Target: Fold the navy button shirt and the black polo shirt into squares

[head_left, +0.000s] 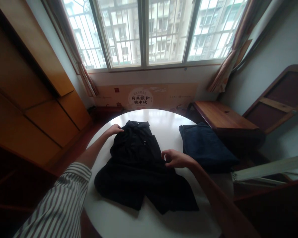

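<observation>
A pair of black shorts (139, 165) lies spread on a round white table (164, 120), waistband toward the window and the two leg openings toward me. Small shiny fastenings show down its upper front. My left hand (115, 129) is closed at the upper left edge, near the waistband, its fingertips partly lost against the dark cloth. At the right edge, about halfway down, my right hand (173, 158) has its thumb and fingers pinched on the fabric. To the right of that hand lies a folded dark blue garment (206, 145), apart from the shorts.
A wooden cabinet (221, 114) stands beyond the table on the right, near a leaning framed panel (275, 99). Yellow-brown cupboards (44, 115) line the left side. A barred window (144, 33) with curtains and a printed banner (144, 96) are ahead.
</observation>
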Motion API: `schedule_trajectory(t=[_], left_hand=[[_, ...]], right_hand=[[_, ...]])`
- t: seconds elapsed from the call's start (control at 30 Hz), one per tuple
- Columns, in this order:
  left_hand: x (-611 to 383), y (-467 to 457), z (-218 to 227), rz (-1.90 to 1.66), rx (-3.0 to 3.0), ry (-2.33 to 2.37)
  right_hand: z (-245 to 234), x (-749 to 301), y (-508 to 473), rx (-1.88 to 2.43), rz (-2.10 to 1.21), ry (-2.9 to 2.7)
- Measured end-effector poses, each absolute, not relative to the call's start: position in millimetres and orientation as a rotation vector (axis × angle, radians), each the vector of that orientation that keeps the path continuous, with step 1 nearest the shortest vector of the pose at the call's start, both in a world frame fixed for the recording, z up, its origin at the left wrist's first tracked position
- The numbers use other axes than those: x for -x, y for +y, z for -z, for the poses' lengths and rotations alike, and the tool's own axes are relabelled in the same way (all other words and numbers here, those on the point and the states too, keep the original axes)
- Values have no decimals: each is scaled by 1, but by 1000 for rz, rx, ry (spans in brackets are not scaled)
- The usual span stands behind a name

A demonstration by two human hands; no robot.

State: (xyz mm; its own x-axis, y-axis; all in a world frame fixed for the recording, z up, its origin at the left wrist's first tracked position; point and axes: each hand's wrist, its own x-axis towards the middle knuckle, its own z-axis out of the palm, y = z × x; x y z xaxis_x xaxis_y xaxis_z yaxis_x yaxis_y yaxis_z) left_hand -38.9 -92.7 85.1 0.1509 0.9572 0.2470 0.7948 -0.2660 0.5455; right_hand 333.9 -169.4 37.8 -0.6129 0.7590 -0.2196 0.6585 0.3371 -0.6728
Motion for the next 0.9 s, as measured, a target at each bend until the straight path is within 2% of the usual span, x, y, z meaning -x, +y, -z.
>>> schedule_trajectory(t=[0.07,0.13,0.2,0.33,0.43,0.5,0.57,0.63,0.8,0.9], left_hand=[[46,-84,-90,-763,-2131,1766],[52,-74,-94,-714,-2115,1847],[53,-65,-93,-686,-2102,1912],[34,-61,-69,-419,-2185,1888],[11,-68,-39,-76,-2262,1698],[-2,-72,-22,-21,-2259,1676],[-12,-70,-11,-53,-2265,1680],[-21,-62,-7,-124,-2270,1644],[-47,-38,-17,-512,-2256,1514],[-62,-31,-28,-604,-2274,1468]], right_hand=[[-49,-343,-174,1247,-1442,-2521],[-55,-346,-177,1289,-1591,-2531],[-57,-344,-177,1420,-1423,-2505],[-44,-328,-172,1469,-777,-2272],[-31,-315,-171,1308,-737,-2233],[-27,-308,-174,1095,-806,-2351],[-29,-306,-176,924,-849,-2475],[-34,-308,-175,934,-794,-2463],[-44,-334,-160,1295,-181,-1812],[-45,-352,-151,1457,27,-1596]])
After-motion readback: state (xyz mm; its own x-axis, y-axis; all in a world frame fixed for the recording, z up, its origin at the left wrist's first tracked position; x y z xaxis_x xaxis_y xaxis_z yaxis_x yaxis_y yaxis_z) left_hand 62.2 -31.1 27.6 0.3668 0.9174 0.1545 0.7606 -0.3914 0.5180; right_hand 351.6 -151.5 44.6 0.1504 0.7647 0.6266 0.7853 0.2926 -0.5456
